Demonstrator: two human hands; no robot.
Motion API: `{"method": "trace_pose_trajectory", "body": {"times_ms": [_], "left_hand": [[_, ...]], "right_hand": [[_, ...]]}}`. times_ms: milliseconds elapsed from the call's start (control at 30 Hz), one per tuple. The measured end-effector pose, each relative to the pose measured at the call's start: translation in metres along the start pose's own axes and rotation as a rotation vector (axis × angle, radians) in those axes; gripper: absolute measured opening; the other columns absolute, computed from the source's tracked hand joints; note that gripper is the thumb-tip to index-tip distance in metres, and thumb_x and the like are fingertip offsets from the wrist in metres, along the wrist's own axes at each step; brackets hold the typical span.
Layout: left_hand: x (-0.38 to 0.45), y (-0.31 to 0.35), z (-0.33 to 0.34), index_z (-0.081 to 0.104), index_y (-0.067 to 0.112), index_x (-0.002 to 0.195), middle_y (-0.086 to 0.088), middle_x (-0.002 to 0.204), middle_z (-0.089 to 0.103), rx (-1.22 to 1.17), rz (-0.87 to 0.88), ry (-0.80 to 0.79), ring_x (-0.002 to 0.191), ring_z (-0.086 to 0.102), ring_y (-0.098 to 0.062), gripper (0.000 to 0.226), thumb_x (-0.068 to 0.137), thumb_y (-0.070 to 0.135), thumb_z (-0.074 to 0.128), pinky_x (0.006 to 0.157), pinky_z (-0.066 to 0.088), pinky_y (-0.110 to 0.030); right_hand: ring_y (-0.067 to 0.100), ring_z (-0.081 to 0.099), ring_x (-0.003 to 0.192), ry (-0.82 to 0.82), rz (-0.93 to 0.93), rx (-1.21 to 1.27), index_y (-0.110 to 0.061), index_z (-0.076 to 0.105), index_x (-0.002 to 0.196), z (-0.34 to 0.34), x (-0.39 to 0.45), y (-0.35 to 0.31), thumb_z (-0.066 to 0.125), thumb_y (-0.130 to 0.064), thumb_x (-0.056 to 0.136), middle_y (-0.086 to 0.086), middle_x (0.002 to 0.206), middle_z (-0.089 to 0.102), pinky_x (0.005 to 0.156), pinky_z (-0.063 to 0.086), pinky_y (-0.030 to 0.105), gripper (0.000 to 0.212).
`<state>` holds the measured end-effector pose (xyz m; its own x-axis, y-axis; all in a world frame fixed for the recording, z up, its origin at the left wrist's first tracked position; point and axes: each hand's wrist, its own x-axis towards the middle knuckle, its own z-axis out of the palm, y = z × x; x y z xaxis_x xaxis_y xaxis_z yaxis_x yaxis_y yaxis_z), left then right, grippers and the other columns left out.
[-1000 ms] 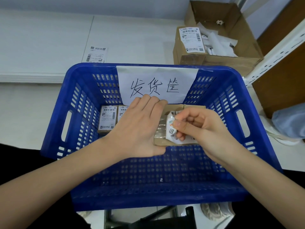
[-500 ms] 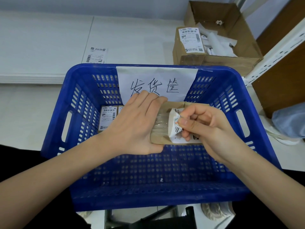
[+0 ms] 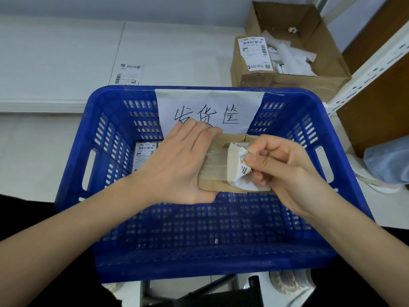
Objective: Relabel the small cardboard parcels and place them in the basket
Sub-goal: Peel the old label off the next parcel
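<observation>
L hand (image 3: pixel 177 167) is gripping the small cardboard parcel (image 3: pixel 215 171) from its left side, fingers wrapping over the far edge & thumb tucking under the near edge, holding it up above the blue basket (image 3: pixel 199 251), approx over the middle. Parcel is lying roughly flat, top face showing clear tape bands.

R hand (image 3: pixel 285 171) is pinching the white label (image 3: pixel 240 167) btwn thumb & forefinger, other fingers curling in under it. Label is curling up off the parcel's top at the right-hand part, its left part lifting & folding over w/ barcode print showing, while its lower part is still lying on the cardboard.

Inside the basket, at the far-left of the floor, labelled parcels (image 3: pixel 143 155) are lying side by side, partly hiding behind the L hand; exact count can't tell. A white paper sign (image 3: pixel 210 107) w/ handwritten characters is hanging taped over the basket's far wall.

Beyond the basket, a loose shipping label (image 3: pixel 129 74) is lying on the white table (image 3: pixel 55 52). To the far right an open cardboard box (image 3: pixel 287 49) is sitting w/ white paper scraps inside & a shipping label on its flap. A white metal shelf upright (image 3: pixel 371 63) is running along the right, w/ a light-blue bundle (image 3: pixel 387 165) below it
</observation>
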<state>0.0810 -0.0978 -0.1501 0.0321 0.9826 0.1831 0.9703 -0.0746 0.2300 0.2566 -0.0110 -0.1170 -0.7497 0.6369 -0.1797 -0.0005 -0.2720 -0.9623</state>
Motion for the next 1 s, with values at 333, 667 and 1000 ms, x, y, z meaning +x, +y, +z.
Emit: {"method": "trace_pose_trajectory", "body": {"times_ms": [333,667,1000], "left_hand": [[0.0,0.017,0.006,0.057,-0.01,0.11,-0.015,0.093,0.057,0.329,-0.077,-0.063,0.08,0.052,-0.03,0.091,0.044,0.052,0.072,0.075,0.031,-0.038],[0.0,0.019,0.009,0.059,-0.005,0.097,-0.012,0.084,0.054,0.35,-0.192,-0.121,0.075,0.051,-0.029,0.091,0.034,0.058,0.076,0.072,0.032,-0.037],[0.0,0.014,0.006,0.055,-0.002,0.102,-0.011,0.088,0.054,0.252,-0.225,-0.066,0.077,0.05,-0.028,0.081,0.05,0.06,0.047,0.071,0.034,-0.038]], "right_hand": [[0.025,0.052,0.051,0.286,-0.319,-1.246,-0.005,0.052,0.066,0.006,0.011,0.022,0.059,-0.008,0.074,0.003,0.057,0.054,0.053,0.047,0.038,0.012],[0.009,0.061,0.071,0.017,-0.098,-0.845,-0.016,0.064,0.085,0.008,0.015,0.026,0.054,-0.027,0.093,-0.008,0.073,0.063,0.066,0.048,0.024,0.017],[0.012,0.064,0.058,0.174,0.063,-0.504,-0.003,0.061,0.07,0.01,0.017,0.02,0.06,-0.011,0.091,-0.001,0.058,0.064,0.059,0.051,0.02,0.023]]}}
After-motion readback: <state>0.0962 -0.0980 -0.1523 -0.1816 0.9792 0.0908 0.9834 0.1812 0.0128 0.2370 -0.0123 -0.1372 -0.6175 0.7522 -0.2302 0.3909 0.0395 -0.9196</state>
